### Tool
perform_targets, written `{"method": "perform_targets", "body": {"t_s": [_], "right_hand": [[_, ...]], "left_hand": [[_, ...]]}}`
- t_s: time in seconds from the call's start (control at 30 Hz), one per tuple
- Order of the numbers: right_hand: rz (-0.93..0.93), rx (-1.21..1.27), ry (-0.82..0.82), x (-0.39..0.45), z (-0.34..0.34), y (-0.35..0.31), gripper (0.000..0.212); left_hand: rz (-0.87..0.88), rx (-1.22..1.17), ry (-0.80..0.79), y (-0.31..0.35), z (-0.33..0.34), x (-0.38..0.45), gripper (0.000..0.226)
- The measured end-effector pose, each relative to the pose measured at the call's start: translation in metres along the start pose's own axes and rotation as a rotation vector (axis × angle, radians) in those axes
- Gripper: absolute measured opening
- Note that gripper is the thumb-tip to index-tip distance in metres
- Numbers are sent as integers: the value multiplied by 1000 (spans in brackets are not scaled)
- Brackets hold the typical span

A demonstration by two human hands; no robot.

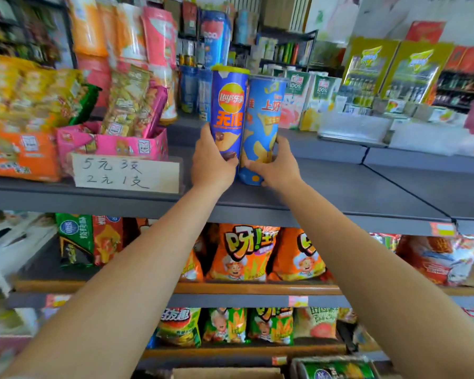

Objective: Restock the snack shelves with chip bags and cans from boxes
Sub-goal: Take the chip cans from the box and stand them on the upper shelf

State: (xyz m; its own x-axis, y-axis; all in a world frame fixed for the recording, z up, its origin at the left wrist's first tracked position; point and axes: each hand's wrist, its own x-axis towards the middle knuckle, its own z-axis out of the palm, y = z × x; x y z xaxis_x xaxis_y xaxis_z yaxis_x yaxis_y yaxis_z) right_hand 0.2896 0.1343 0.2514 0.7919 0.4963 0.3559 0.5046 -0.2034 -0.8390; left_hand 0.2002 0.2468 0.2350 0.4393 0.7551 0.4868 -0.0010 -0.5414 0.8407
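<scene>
My left hand (212,162) wraps the dark-blue can (228,110); my right hand (278,166) wraps the light-blue can (262,124) touching it, both above the grey shelf (340,192).

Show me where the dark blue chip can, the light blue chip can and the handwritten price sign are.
dark blue chip can (228,105): head view, on its round logo.
light blue chip can (263,124): head view, mid front label.
handwritten price sign (126,173): head view, centre of the paper.

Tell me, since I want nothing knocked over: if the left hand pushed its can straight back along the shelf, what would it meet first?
Probably the blue cans standing behind it. The left hand holds the Lay's can upright; the shelf between looks bare, though depth is unclear.
</scene>
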Motion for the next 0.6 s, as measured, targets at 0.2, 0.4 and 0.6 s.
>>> {"method": "perform_targets", "body": {"t_s": [0.2, 0.4, 0.6], "right_hand": [[49, -78, 11, 16, 24, -4, 61], [92, -135, 10, 14, 27, -7, 68], [-73, 9, 112, -61, -28, -12, 44]], "left_hand": [[-169, 160, 3, -3, 2, 6, 89], [-222, 131, -18, 3, -1, 5, 86], [90, -24, 73, 26, -15, -44, 72]]}}
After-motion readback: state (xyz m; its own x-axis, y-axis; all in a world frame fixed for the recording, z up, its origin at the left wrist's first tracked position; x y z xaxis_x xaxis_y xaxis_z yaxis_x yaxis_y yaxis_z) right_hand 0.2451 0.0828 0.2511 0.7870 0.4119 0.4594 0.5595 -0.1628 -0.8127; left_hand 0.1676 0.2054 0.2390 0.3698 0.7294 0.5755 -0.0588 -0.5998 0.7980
